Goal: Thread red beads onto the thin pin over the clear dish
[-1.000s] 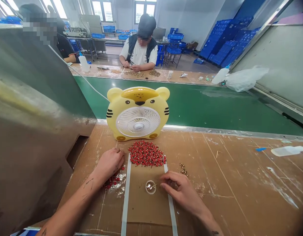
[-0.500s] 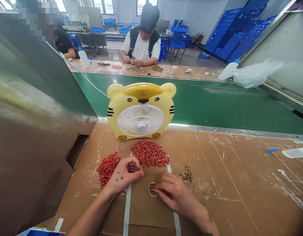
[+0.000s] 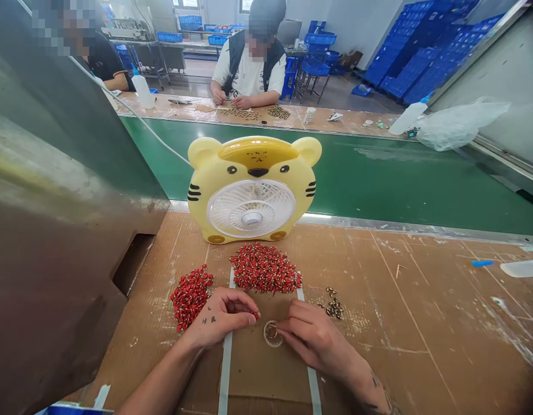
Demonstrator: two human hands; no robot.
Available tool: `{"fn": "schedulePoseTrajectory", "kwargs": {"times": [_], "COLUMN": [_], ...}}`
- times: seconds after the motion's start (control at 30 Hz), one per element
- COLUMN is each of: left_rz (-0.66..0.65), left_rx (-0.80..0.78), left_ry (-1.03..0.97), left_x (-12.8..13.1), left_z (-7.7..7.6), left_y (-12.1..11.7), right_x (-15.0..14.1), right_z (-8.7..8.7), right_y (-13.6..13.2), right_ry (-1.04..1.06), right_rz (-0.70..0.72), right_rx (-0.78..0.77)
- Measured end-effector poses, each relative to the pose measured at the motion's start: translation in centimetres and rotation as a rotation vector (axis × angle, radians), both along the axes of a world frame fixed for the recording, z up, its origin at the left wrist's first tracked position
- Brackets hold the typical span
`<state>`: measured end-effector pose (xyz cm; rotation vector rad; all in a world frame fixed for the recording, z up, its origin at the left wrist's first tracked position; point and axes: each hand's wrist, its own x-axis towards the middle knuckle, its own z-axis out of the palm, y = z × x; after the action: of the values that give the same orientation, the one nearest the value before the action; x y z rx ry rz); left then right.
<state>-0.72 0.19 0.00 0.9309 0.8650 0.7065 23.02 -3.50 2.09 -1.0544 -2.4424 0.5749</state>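
Note:
My left hand (image 3: pixel 223 316) rests on the cardboard-covered bench (image 3: pixel 379 323) with thumb and forefinger pinched on a small red piece. My right hand (image 3: pixel 312 337) lies beside a small clear round dish (image 3: pixel 272 334), fingers curled together at its rim; what they pinch is too small to name. A heap of small red parts (image 3: pixel 265 268) lies just beyond both hands. A second red heap (image 3: pixel 189 295) sits left of my left hand. A few small brass parts (image 3: pixel 333 305) lie right of my right hand.
A yellow tiger-shaped desk fan (image 3: pixel 253 187) stands behind the heaps. A green conveyor belt (image 3: pixel 400 184) runs across beyond it. A grey metal housing (image 3: pixel 54 219) blocks the left. Another person sits at the far bench (image 3: pixel 249 63). A white squeeze bottle (image 3: pixel 520 268) lies far right.
My left hand came off the left red heap and moved right, pinching a red piece near the dish. My right hand closed in on the dish. The view tilted down slightly.

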Motion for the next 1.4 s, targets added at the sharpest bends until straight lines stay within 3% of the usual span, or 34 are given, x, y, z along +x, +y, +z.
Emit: {"fn": "schedulePoseTrajectory", "kwargs": {"times": [0.27, 0.53, 0.83, 1.4], "left_rz": [0.063, 0.061, 0.003, -0.032], "left_rx": [0.002, 0.026, -0.058, -0.018], "left_ry": [-0.013, 0.046, 0.087, 0.098], "left_x": [0.5, 1.0, 1.1, 1.1], "left_z": [-0.5, 0.2, -0.3, -0.4], "left_y": [0.1, 0.0, -0.1, -0.1], "right_x": [0.0, 0.2, 0.3, -0.6], "right_z": [0.2, 0.4, 1.2, 0.8], "right_y": [0.2, 0.6, 1.2, 1.7], "right_ry": [-0.034, 0.058, 0.398, 0.354], "right_rz": [0.030, 0.044, -0.311, -0.331], "right_rx": [0.011, -0.072, -0.123, -0.135]}}
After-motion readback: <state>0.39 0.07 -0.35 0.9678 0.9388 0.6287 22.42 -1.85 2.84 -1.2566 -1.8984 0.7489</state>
